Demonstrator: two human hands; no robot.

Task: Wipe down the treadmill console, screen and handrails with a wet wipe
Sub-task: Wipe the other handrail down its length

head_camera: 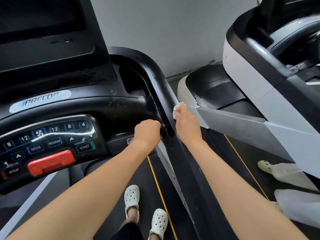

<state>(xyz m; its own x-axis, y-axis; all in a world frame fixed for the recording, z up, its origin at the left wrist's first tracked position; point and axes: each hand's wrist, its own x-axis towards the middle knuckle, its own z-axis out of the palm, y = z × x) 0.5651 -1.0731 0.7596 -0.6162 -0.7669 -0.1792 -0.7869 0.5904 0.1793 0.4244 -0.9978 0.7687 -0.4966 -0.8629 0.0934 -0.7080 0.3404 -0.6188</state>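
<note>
The black treadmill console (57, 135) with its button panel and red stop clip fills the lower left, and the dark screen (41, 23) stands above it. The black right handrail (155, 80) curves from the console down toward me. My right hand (186, 122) grips a white wet wipe (175, 110) and presses it against the outer side of that handrail. My left hand (147, 131) is curled round a short black grip bar (163, 131) on the inner side of the same rail.
A second treadmill (259, 94) with white and grey panels stands close on the right. Another person's legs and white clogs (265, 166) stand on its belt. My own white clogs (132, 196) stand on the black belt below. A grey wall is behind.
</note>
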